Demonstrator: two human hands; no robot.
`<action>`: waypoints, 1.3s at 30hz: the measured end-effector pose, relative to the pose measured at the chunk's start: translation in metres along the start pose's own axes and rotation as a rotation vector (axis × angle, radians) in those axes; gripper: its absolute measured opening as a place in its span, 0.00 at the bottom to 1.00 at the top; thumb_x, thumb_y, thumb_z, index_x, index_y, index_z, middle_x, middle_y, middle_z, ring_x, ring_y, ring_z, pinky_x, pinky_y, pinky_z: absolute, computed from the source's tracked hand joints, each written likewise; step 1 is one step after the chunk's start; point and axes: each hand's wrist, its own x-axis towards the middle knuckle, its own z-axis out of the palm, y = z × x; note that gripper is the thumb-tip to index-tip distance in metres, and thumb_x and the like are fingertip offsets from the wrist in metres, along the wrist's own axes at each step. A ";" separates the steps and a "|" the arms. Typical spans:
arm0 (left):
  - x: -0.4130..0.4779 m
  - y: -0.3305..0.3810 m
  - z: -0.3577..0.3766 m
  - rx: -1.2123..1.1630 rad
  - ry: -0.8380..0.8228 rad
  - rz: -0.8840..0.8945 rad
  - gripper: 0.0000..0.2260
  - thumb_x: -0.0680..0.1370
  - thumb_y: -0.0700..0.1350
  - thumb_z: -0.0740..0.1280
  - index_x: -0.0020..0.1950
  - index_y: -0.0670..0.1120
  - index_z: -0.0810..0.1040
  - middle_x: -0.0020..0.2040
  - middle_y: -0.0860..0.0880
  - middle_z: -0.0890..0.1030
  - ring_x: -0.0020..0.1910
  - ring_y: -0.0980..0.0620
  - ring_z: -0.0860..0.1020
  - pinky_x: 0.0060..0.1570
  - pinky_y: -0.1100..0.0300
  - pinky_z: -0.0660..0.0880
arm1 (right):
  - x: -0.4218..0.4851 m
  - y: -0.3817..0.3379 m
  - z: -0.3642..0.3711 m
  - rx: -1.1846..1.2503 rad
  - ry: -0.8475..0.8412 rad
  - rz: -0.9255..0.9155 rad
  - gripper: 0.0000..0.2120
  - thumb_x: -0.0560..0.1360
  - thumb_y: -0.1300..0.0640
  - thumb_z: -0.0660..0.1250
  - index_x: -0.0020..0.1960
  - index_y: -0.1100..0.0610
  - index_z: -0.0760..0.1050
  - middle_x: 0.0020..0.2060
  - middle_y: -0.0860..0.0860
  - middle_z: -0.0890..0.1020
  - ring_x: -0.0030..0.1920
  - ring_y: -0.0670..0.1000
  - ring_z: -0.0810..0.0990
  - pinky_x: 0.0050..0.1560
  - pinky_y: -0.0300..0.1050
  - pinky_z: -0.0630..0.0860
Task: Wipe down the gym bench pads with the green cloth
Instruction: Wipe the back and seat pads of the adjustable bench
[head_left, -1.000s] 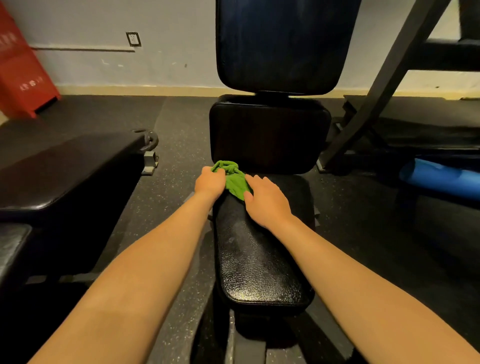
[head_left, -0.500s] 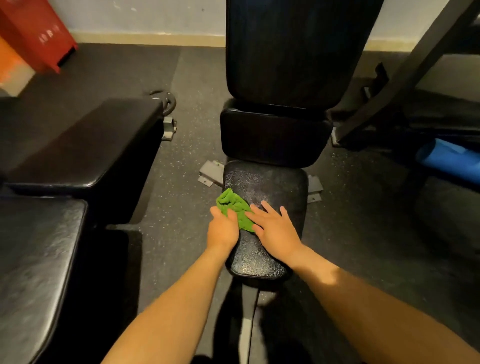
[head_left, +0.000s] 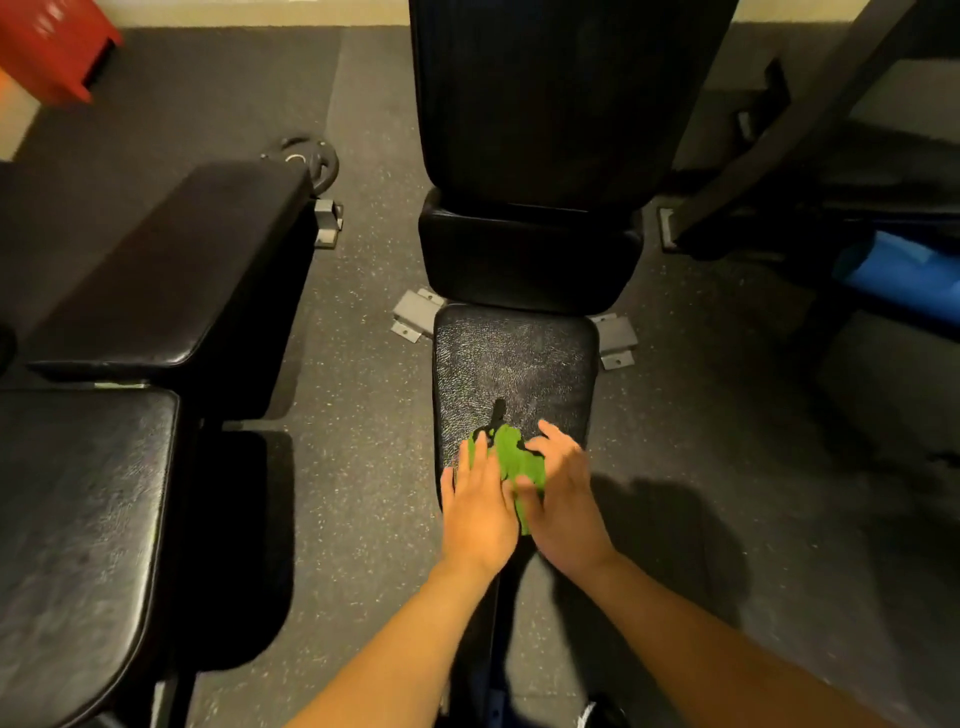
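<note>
Head view, looking down: green cloth (head_left: 511, 460) lies bunched on the near end of the seat pad (head_left: 514, 364), a black, grainy, shiny cushion. The cloth sits between the two hands and partly under them. Left hand (head_left: 480, 506) lies flat, palm down, on the cloth's left edge; its fingers (head_left: 475, 457) are straight and close together, pressing rather than gripping. Right hand (head_left: 563, 499) lies over the cloth's right side, thumb across the green fabric, fingers loosely spread and reaching forward. It is somewhat blurred, but no curl round the cloth shows. The two hands are just beside each other, thumbs nearly touching. Beyond the seat pad comes a shorter black pad (head_left: 530, 254), then the tall back pad (head_left: 545, 93) rising upright. Grey metal brackets (head_left: 415, 314) stick out on the floor (head_left: 353, 415) at either side of the seat pad's far end. Two more black bench pads (head_left: 156, 270) stand to the left, with a weight plate (head_left: 311, 161) behind them. Blue roll (head_left: 904, 270) at right, red box (head_left: 57, 47) top left.
</note>
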 end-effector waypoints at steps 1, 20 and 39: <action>0.009 0.002 -0.005 -0.112 0.001 0.032 0.27 0.80 0.46 0.55 0.80 0.51 0.58 0.80 0.53 0.59 0.80 0.50 0.55 0.79 0.46 0.51 | 0.007 0.002 0.007 0.021 -0.058 -0.027 0.22 0.78 0.64 0.62 0.71 0.65 0.67 0.73 0.58 0.67 0.75 0.55 0.62 0.76 0.51 0.57; 0.020 -0.050 -0.015 -0.581 0.067 -0.389 0.29 0.81 0.44 0.65 0.80 0.56 0.59 0.73 0.52 0.71 0.72 0.48 0.69 0.74 0.49 0.63 | 0.123 0.035 0.035 -0.163 -0.227 0.007 0.31 0.74 0.72 0.61 0.76 0.59 0.63 0.77 0.56 0.61 0.79 0.59 0.50 0.77 0.63 0.49; -0.131 0.060 -0.141 -1.212 0.122 -0.668 0.16 0.84 0.44 0.60 0.72 0.48 0.67 0.60 0.43 0.81 0.56 0.45 0.82 0.60 0.48 0.78 | 0.000 -0.156 -0.082 0.305 -0.364 0.327 0.12 0.70 0.62 0.64 0.48 0.68 0.80 0.40 0.54 0.79 0.40 0.46 0.73 0.44 0.29 0.67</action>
